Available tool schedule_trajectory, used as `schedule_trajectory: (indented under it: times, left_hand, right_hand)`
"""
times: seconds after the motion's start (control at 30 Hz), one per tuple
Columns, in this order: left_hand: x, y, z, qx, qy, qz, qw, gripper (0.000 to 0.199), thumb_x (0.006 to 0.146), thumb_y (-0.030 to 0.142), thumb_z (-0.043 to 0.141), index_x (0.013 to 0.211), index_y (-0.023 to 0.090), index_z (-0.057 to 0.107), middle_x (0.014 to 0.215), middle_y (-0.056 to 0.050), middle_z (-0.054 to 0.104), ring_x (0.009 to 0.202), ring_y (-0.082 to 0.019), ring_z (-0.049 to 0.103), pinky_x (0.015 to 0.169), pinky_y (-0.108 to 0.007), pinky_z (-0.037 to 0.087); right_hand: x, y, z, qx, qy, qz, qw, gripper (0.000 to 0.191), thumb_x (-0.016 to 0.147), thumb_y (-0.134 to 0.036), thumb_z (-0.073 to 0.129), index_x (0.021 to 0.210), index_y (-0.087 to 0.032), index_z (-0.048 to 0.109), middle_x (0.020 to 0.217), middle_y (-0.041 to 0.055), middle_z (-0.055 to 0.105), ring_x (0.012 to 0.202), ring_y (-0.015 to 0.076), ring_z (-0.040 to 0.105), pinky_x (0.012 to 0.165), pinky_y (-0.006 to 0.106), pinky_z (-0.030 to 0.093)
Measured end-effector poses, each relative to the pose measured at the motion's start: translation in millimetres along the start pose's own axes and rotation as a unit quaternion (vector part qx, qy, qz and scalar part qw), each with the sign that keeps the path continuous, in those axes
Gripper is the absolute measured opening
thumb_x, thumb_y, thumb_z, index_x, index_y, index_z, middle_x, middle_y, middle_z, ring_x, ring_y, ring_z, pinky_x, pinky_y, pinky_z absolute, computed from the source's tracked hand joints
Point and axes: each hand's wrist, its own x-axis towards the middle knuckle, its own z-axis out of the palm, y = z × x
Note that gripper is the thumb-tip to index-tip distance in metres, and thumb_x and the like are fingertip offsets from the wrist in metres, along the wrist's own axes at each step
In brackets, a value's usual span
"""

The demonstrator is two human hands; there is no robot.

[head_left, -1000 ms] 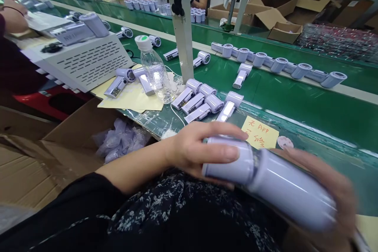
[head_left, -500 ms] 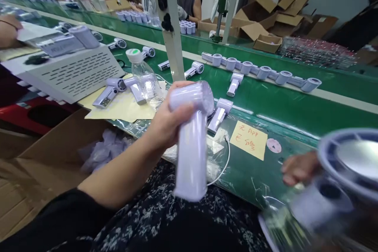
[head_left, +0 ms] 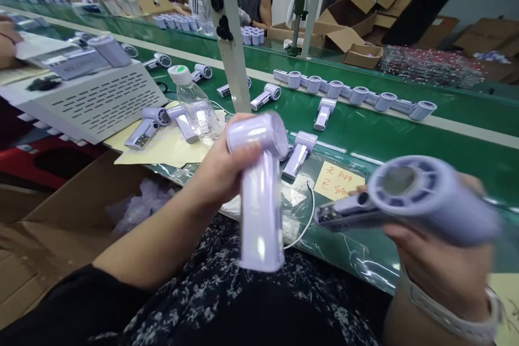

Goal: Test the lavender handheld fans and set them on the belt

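My left hand is closed round the head of a lilac handheld fan, whose handle hangs down over my lap. At the right, my right hand grips a second lilac handheld fan, its round vented end facing me and its handle pointing left. That fan is slightly blurred and hides part of a yellow note with red writing. Behind the left fan, another fan lies on the bench edge beside a white cable.
A row of fans lies along the green conveyor. On my left are a clear bottle, a vented metal box and a cardboard box holding plastic bags. A post rises mid-view. Co-workers sit across the line.
My right hand has brought its fan up and leftward from the lower right, turning the handle to the left. The fan in my left hand has barely moved.
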Motion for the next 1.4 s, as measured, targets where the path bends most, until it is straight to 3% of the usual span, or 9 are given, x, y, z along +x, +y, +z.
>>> schedule_trajectory:
  times: [0.07,0.17,0.27,0.53,0.8,1.07,1.27,1.33,1.4]
  left_hand:
    - [-5.9,-7.1,8.1,0.027,-0.014,0.048,0.998,0.062,0.076,0.049,0.085,0.123,0.024,0.053,0.104,-0.005,0.068,0.078,-0.018,0.072,0.061,-0.027,0.061]
    - [-13.7,-15.2,17.1,0.116,-0.054,0.199,0.972,0.083,0.060,0.040,0.098,0.129,0.026,0.053,0.120,-0.008,0.067,0.106,-0.025,0.072,0.087,-0.033,0.062]
    - [-17.3,-21.6,22.0,0.158,-0.087,0.292,0.939,0.073,0.070,0.031,0.093,0.131,0.023,0.052,0.117,-0.011,0.070,0.112,-0.025,0.070,0.094,-0.036,0.060]
    - [-28.5,-29.9,29.8,0.152,-0.107,0.352,0.917,0.050,0.088,0.023,0.077,0.130,0.020,0.050,0.124,-0.014,0.067,0.112,-0.021,0.072,0.092,-0.033,0.064]
    - [-28.8,-31.7,28.0,0.159,-0.132,0.320,0.925,0.058,0.086,0.027,0.080,0.134,0.020,0.048,0.120,-0.016,0.071,0.115,-0.024,0.071,0.088,-0.033,0.065]
    - [-28.4,-32.6,28.6,0.137,-0.142,0.230,0.953,0.075,0.072,0.045,0.090,0.132,0.022,0.051,0.114,-0.012,0.071,0.104,-0.025,0.072,0.090,-0.036,0.060]
    - [-39.1,-51.0,54.4,0.110,0.019,-0.008,0.994,0.078,0.070,0.068,0.082,0.126,0.024,0.049,0.104,-0.005,0.066,0.084,-0.019,0.065,0.072,-0.030,0.055]
    - [-40.4,-64.0,69.0,0.080,0.061,-0.060,0.993,0.083,0.079,0.078,0.068,0.136,0.024,0.040,0.110,-0.008,0.064,0.092,-0.022,0.064,0.081,-0.037,0.056]
    - [-38.7,-72.1,77.1,0.092,0.023,-0.074,0.993,0.083,0.086,0.080,0.054,0.142,0.022,0.036,0.127,-0.015,0.060,0.113,-0.029,0.060,0.100,-0.049,0.052]
  right_hand:
    - [1.4,1.6,13.4,0.002,0.020,0.024,1.000,0.069,0.075,-0.044,0.091,0.134,-0.035,0.057,0.125,0.0103,0.064,0.103,0.0332,0.071,0.075,0.047,0.065]
    - [-3.0,6.0,24.6,-0.037,0.015,0.019,0.999,0.064,0.071,-0.033,0.093,0.127,-0.031,0.063,0.124,0.0077,0.064,0.111,0.0322,0.065,0.087,0.047,0.059]
    - [-9.5,9.0,27.2,-0.054,-0.018,-0.017,0.998,0.062,0.075,-0.020,0.087,0.131,-0.031,0.062,0.123,0.0063,0.066,0.109,0.0304,0.066,0.088,0.044,0.056]
    - [-3.4,8.0,33.4,0.089,-0.062,-0.101,0.989,0.054,0.080,-0.016,0.082,0.129,-0.029,0.062,0.116,0.0084,0.074,0.108,0.0348,0.072,0.097,0.058,0.057]
    - [-12.3,13.2,30.6,0.048,-0.045,-0.070,0.995,0.062,0.076,-0.010,0.080,0.132,-0.030,0.062,0.119,0.0060,0.073,0.112,0.0324,0.069,0.099,0.052,0.055]
    - [-19.3,22.0,19.6,0.028,-0.065,0.060,0.996,0.068,0.068,-0.028,0.095,0.129,-0.029,0.065,0.119,0.0070,0.070,0.103,0.0288,0.069,0.082,0.038,0.058]
    - [-9.2,23.3,41.5,0.237,-0.115,0.055,0.963,0.068,0.068,-0.066,0.088,0.121,-0.027,0.070,0.122,0.0113,0.072,0.105,0.0327,0.073,0.084,0.044,0.063]
    - [-7.3,25.6,49.0,0.258,-0.159,0.069,0.950,0.074,0.062,-0.074,0.086,0.117,-0.026,0.071,0.119,0.0111,0.074,0.102,0.0321,0.074,0.082,0.043,0.064]
    - [-7.8,33.6,43.6,0.252,-0.164,0.114,0.947,0.077,0.058,-0.072,0.089,0.116,-0.025,0.071,0.109,0.0099,0.076,0.087,0.0284,0.076,0.070,0.036,0.064]
